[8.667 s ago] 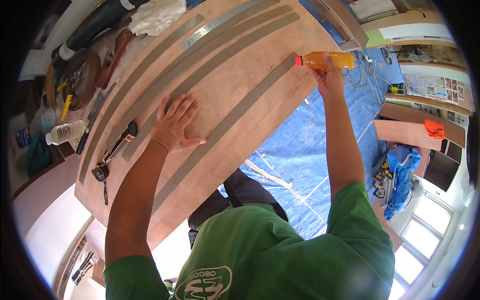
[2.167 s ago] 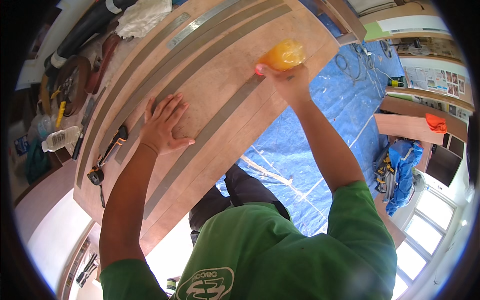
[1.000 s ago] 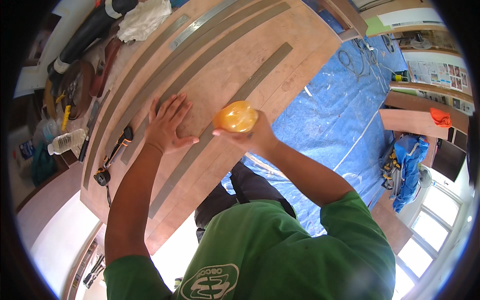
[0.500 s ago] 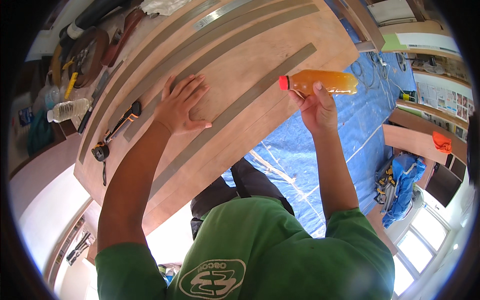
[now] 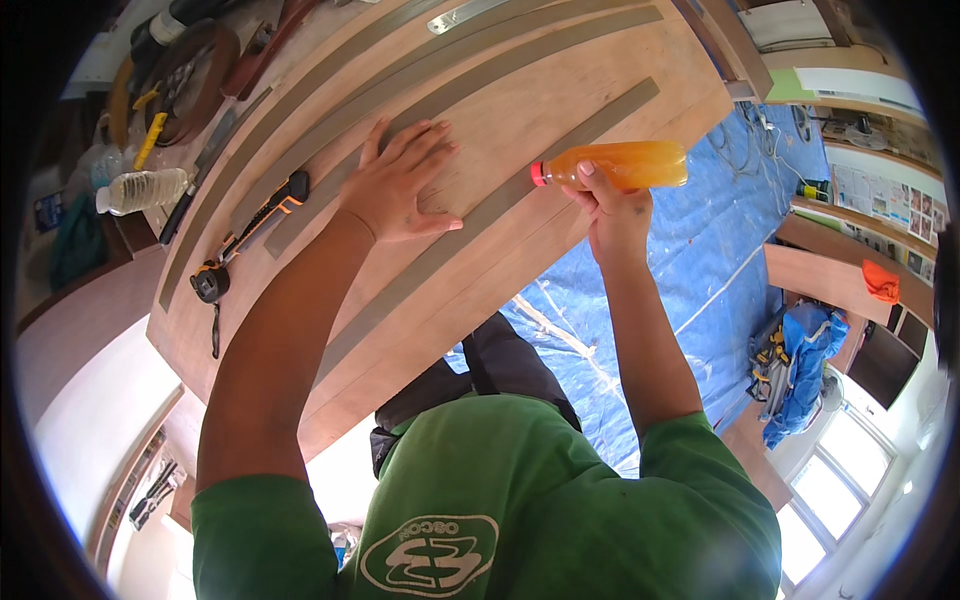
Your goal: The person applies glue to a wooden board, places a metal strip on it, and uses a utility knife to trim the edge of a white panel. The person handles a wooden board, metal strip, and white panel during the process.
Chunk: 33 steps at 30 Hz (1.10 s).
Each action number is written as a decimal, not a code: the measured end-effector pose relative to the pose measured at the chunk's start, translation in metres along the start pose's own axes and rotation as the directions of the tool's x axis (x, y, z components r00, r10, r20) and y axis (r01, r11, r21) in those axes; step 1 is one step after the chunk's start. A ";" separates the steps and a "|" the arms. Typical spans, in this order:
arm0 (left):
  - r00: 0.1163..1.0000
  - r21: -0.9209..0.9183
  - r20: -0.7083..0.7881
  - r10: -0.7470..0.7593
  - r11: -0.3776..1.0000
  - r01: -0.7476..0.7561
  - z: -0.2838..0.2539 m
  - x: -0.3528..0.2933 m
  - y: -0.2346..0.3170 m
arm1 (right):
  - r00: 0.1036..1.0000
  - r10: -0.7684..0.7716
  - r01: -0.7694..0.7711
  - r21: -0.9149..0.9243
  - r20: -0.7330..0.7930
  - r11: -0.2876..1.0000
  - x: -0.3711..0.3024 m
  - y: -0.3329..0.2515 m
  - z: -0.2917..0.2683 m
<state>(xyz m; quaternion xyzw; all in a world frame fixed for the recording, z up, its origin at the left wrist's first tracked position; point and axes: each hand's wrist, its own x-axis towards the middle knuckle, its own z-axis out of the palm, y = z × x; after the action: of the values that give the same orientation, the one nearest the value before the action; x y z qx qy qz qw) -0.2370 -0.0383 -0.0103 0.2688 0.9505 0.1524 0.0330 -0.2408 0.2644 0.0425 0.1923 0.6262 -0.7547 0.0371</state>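
Observation:
A clear plastic bottle (image 5: 630, 165) of amber-orange liquid with a red cap is gripped in my right hand (image 5: 613, 212). The bottle lies nearly level, its cap end pointing left, above the near right edge of the wooden board (image 5: 560, 110). My left hand (image 5: 400, 185) is spread with fingers apart, resting on the board's surface. Beneath and beside it run long grey-brown strips (image 5: 500, 205) lying across the wood. To the left of that hand are an orange-and-black utility knife (image 5: 270, 215) and a black tape measure (image 5: 209, 281).
Another clear bottle (image 5: 145, 192) lies at the left, near a dark-handled long blade (image 5: 200, 175). A blue tarp (image 5: 700, 240) covers the floor at the right. Power tools (image 5: 768, 365) and an orange cloth (image 5: 881, 282) stand farther right, by wooden shelving (image 5: 820, 265).
My right hand has brought the bottle a little to the left. My left hand appears farther right and slightly lower, while the whole view has shifted a bit.

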 end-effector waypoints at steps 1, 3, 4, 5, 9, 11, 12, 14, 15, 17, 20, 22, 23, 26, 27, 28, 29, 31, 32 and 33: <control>1.000 -0.007 -0.009 -0.001 1.000 0.001 0.002 -0.001 0.000 | 1.000 0.001 -0.002 -0.015 -0.013 1.000 -0.003 0.002 0.002; 0.999 -0.025 -0.032 0.004 1.000 -0.005 0.004 -0.002 0.000 | 0.997 -0.071 0.068 -0.095 -0.032 0.993 -0.013 0.006 0.010; 0.999 -0.027 -0.049 0.014 1.000 -0.016 0.005 -0.002 -0.002 | 0.993 -0.107 0.101 -0.135 -0.040 0.986 -0.018 0.009 0.014; 0.997 -0.032 -0.068 0.029 0.999 -0.031 0.006 -0.001 -0.003 | 0.986 -0.167 0.157 -0.239 -0.024 0.958 -0.023 0.015 0.016; 0.993 -0.021 -0.099 0.060 0.998 -0.062 0.008 -0.003 -0.003 | 0.936 -0.343 0.339 -0.441 0.073 0.831 -0.030 0.022 0.026; 0.993 -0.022 -0.101 0.058 0.998 -0.061 0.007 -0.002 -0.005 | 0.927 -0.371 0.350 -0.507 0.063 0.788 -0.018 0.017 0.029; 0.993 -0.023 -0.099 0.065 0.997 -0.068 0.007 -0.002 -0.004 | 0.929 -0.369 0.314 -0.570 0.019 0.760 -0.007 0.012 0.026; 0.991 -0.043 -0.119 0.066 0.996 -0.072 0.009 -0.004 -0.004 | 0.936 -0.348 0.238 -0.625 -0.057 0.743 0.002 0.001 0.028; 0.990 -0.053 -0.131 0.058 0.996 -0.066 0.009 -0.004 -0.005 | 0.945 -0.321 0.206 -0.642 -0.066 0.738 -0.003 0.002 0.030; 0.990 -0.044 -0.124 0.066 0.996 -0.072 0.011 -0.003 -0.004 | 0.961 -0.265 0.139 -0.676 -0.085 0.724 -0.020 0.006 0.034; 0.998 -0.015 -0.048 0.045 0.999 -0.046 0.005 -0.004 -0.005 | 0.945 -0.308 0.320 -0.530 0.115 0.785 -0.052 0.028 0.041; 0.999 -0.012 -0.015 0.035 0.999 -0.036 0.002 -0.005 -0.005 | 0.912 -0.372 0.406 -0.497 0.171 0.767 -0.050 0.030 0.045; 0.999 -0.019 -0.018 0.037 0.999 -0.037 0.001 -0.005 -0.005 | 0.925 -0.362 0.360 -0.579 0.117 0.732 -0.040 0.022 0.046; 0.998 -0.028 -0.035 0.050 0.998 -0.051 0.002 -0.006 -0.005 | 0.920 -0.390 0.273 -0.679 -0.021 0.681 -0.001 -0.001 0.034; 0.997 -0.029 -0.045 0.057 0.998 -0.058 0.002 -0.005 -0.005 | 0.903 -0.428 0.307 -0.635 -0.041 0.709 0.015 -0.005 0.028; 0.997 -0.032 -0.043 0.063 0.997 -0.064 0.002 -0.004 -0.004 | 0.883 -0.464 0.341 -0.590 -0.065 0.732 0.024 -0.004 0.021; 0.997 -0.035 -0.040 0.059 0.998 -0.061 0.001 -0.004 -0.005 | 0.892 -0.445 0.296 -0.646 -0.076 0.704 0.022 -0.004 0.025; 0.998 -0.038 -0.039 0.046 0.998 -0.047 0.000 -0.006 -0.006 | 0.908 -0.407 0.202 -0.749 -0.098 0.632 0.005 -0.005 0.038; 0.998 -0.038 -0.041 0.043 0.998 -0.045 0.000 -0.006 -0.006 | 0.922 -0.386 0.242 -0.724 -0.035 0.645 -0.001 -0.002 0.036; 0.998 -0.037 -0.043 0.040 0.998 -0.041 -0.001 -0.005 -0.006 | 0.931 -0.365 0.281 -0.697 0.029 0.660 -0.006 0.004 0.032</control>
<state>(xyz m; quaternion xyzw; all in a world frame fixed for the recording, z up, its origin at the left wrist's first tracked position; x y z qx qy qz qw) -0.2353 -0.0461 -0.0117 0.2841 0.9423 0.1767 0.0147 -0.2420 0.2318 0.0453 0.0927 0.8865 -0.4487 -0.0642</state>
